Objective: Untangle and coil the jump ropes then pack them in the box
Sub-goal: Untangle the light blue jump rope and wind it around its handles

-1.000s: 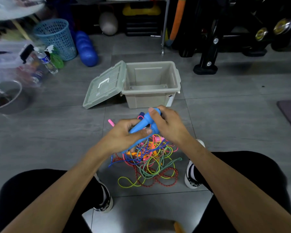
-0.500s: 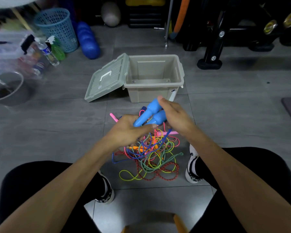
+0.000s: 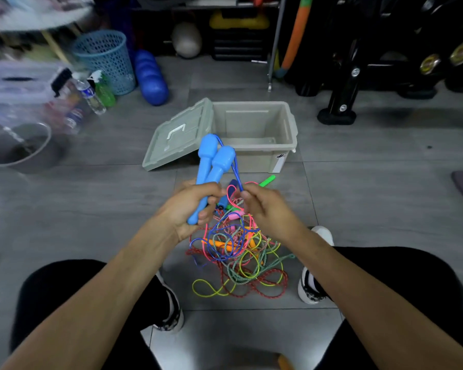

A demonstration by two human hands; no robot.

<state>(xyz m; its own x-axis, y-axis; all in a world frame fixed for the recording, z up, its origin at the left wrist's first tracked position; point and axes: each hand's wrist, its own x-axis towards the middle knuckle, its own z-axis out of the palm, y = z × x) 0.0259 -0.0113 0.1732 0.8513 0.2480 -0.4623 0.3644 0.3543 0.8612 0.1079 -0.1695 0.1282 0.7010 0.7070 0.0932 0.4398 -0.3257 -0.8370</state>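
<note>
My left hand [image 3: 190, 209] grips two light blue jump rope handles [image 3: 214, 161] together, their thick ends pointing up toward the box. My right hand [image 3: 265, 209] pinches the blue cord [image 3: 237, 177] that runs down from those handles. Below both hands lies a tangled pile of jump ropes [image 3: 241, 257] on the floor, with pink, yellow, green, red and blue cords and orange, pink and green handles. The beige box [image 3: 292, 129] stands open just beyond, empty inside, its lid [image 3: 177, 137] leaning off the left side.
My knees and shoes flank the pile. A blue mesh basket [image 3: 104, 57], spray bottles [image 3: 96, 92] and a blue roller [image 3: 150, 76] stand at the back left. A metal bowl [image 3: 19, 148] sits far left. Black gym equipment [image 3: 345, 84] fills the back right.
My left hand has taken both blue handles and turned them upright. My right hand let go of the handles and moved down onto the blue cord.
</note>
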